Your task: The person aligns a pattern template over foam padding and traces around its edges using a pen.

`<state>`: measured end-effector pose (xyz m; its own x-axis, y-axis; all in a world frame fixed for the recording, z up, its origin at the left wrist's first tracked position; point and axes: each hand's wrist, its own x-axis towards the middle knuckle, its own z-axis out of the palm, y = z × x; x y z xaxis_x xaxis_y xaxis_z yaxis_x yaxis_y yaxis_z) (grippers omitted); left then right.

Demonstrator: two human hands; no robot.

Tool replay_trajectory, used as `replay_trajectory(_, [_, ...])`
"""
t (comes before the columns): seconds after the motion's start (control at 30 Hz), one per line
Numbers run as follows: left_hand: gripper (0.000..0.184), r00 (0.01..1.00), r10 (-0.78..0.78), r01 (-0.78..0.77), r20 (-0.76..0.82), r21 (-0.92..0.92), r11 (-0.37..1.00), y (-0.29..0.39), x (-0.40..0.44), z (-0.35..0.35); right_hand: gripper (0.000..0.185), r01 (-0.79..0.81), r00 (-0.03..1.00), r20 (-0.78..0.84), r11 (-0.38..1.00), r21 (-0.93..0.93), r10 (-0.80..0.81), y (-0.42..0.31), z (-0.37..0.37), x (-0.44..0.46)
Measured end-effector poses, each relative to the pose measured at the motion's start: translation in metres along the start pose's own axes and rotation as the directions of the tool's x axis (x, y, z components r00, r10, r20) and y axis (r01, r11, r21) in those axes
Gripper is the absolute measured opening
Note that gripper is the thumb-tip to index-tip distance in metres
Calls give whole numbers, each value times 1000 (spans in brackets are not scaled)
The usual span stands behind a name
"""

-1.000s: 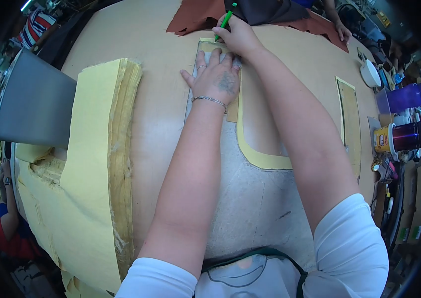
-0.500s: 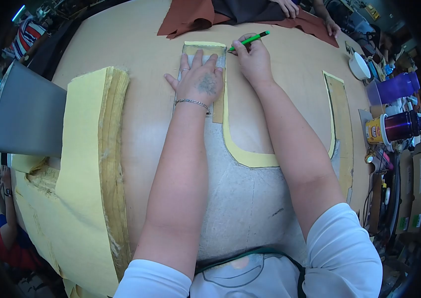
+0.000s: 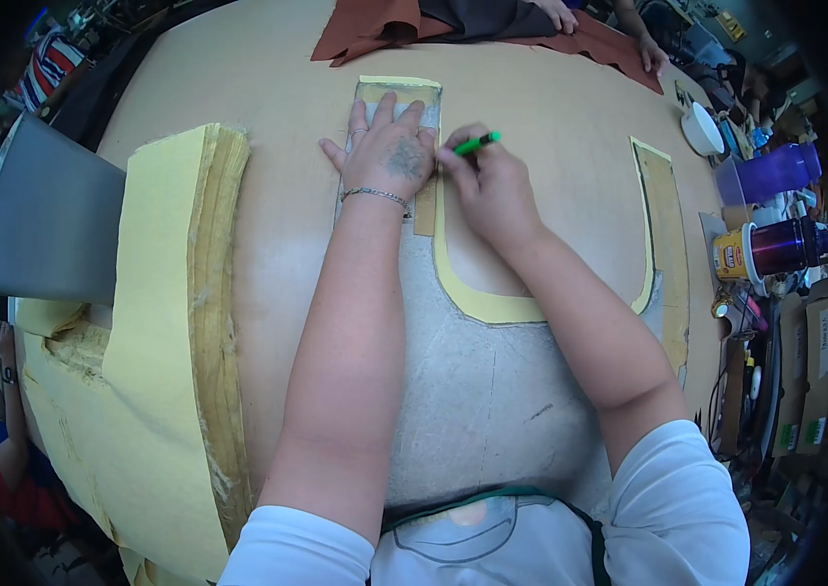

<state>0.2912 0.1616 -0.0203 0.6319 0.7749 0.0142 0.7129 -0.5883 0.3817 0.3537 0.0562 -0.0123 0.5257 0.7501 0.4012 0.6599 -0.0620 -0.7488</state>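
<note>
Grey and worn, a U-shaped template (image 3: 463,391) lies flat on the pale counter (image 3: 551,117) in the head view, with a margin of yellow sheet (image 3: 502,311) showing beneath it along its inner curve. Its left arm runs directly under the left hand (image 3: 389,151), and the inner edge of that arm passes just beside the right hand (image 3: 497,186).

The left hand is laid palm down with its fingers spread apart, pressing on the upper part of the template's left arm; the little finger sticks out past the outer edge. The right hand has its fingers closed around a green pen (image 3: 475,146), held slanting with the black-banded end up and to the right. The writing tip is hidden behind the fingers, and the hand is slightly blurred. A stack of yellow sheets (image 3: 165,254) stands to the left, well apart from both hands.

A second ago the pen was at the top end of the template's arm, and half a second ago beside its upper right corner; now the right hand is lower along the inner edge, next to the left thumb. The left hand keeps its place on the template.
</note>
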Motion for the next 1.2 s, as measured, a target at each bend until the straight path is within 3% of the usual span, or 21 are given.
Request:
replay_trajectory(0.1, [42,1000,-4,4,-3,4,1000,1,0,1,9,66,989,138,995,-80,-55,-20,-12,-32])
replay_trajectory(0.23, [42,1000,-7,7,-1,16,1000,1,0,0,11,210,906,364,976,59,-217,-29,-28,-56])
replay_trajectory(0.33, [42,1000,-8,8,1,15,1000,2,-1,-1,11,-37,938,346,988,149,-18,-9,-30,-27])
replay_trajectory(0.4, [41,1000,-4,4,-7,14,1000,2,-1,-2,13,-228,973,120,877,422,195,25,-13,12])
replay_trajectory(0.47, [41,1000,-6,6,-11,12,1000,2,-1,-1,14,-213,962,-40,838,502,269,43,1,46])
replay_trajectory(0.77, [41,1000,-3,3,-24,3,1000,1,0,2,14,-115,962,-221,973,201,160,73,27,86])
replay_trajectory(0.87, [41,999,2,-3,-42,-2,1000,2,0,2,15,-115,978,-170,992,48,121,41,17,65])
replay_trajectory(0.97, [41,999,10,-10,-43,6,1000,0,0,3,14,31,993,-111,996,-81,-40,24,13,30])
replay_trajectory(1.1, [42,1000,4,-4,-23,-24,1000,2,-2,-1,11,44,997,72,997,-61,-39,-16,-4,-24])
replay_trajectory(1.2, [42,993,72,-71,-98,5,997,-1,-2,8,14,158,981,124,986,-52,-151,-24,-8,-56])
